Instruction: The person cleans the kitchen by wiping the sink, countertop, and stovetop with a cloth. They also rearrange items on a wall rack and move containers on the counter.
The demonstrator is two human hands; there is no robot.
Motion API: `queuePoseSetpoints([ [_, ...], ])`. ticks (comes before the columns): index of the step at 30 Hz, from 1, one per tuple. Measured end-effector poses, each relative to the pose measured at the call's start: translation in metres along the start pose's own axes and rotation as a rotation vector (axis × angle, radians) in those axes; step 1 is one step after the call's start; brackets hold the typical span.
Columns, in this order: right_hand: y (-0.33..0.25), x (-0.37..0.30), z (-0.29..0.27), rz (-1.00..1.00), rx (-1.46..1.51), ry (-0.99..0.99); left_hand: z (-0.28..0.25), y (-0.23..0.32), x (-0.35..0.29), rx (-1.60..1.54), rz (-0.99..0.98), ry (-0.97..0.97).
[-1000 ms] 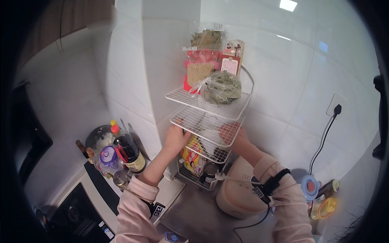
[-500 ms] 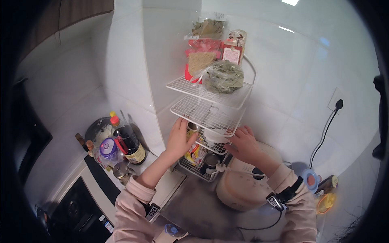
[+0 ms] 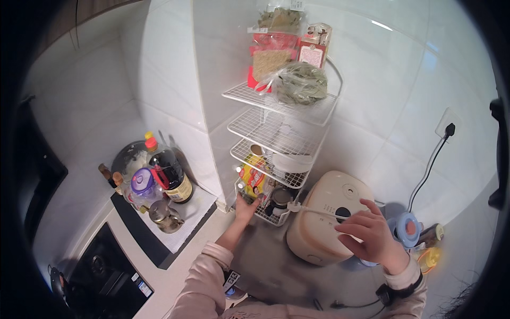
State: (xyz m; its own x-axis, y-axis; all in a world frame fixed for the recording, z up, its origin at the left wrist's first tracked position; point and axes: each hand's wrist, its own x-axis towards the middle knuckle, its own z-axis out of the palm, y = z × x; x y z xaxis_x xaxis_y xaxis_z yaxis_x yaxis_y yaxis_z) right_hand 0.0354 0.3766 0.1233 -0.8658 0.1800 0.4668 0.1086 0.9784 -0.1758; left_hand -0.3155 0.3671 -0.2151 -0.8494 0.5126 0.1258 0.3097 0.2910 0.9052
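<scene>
A white wire rack [image 3: 273, 135] with several tiers stands in the corner. My left hand [image 3: 245, 210] is at the front left of its lowest basket [image 3: 276, 219], thumb and forefinger apart, beside a yellow packet [image 3: 254, 178]. Its other fingers are partly hidden. In the same basket stands a dark jar with a grey lid [image 3: 281, 198]. My right hand [image 3: 372, 236] hangs over the right side of a cream rice cooker [image 3: 313, 239], with nothing in it and its fingers loosely bent and apart. A white plug [image 3: 294, 206] lies at the basket's right edge, its cord running toward that hand.
Packets and a bag of dried leaves [image 3: 302, 82] fill the top tier. A white bowl [image 3: 292, 162] sits lower down. Soy sauce bottle [image 3: 170, 175], purple-lidded container [image 3: 142, 183] and glass jar [image 3: 164, 217] crowd the left counter. A blue-rimmed lid [image 3: 408, 229] is at right.
Both hands have left the rack's middle tier. My left hand has dropped to the lowest basket; my right has moved right and down, over the rice cooker. The view has shifted slightly.
</scene>
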Motion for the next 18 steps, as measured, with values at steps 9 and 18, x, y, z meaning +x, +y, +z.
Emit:
queuePoseSetpoints([
  [9,-0.014,-0.086,-0.037,0.364,-0.053,0.092,0.030,0.006,0.030,0.053,-0.046,0.123],
  [18,-0.004,-0.119,-0.024,0.522,-0.034,0.215,0.015,0.024,0.030,0.207,0.120,0.104],
])
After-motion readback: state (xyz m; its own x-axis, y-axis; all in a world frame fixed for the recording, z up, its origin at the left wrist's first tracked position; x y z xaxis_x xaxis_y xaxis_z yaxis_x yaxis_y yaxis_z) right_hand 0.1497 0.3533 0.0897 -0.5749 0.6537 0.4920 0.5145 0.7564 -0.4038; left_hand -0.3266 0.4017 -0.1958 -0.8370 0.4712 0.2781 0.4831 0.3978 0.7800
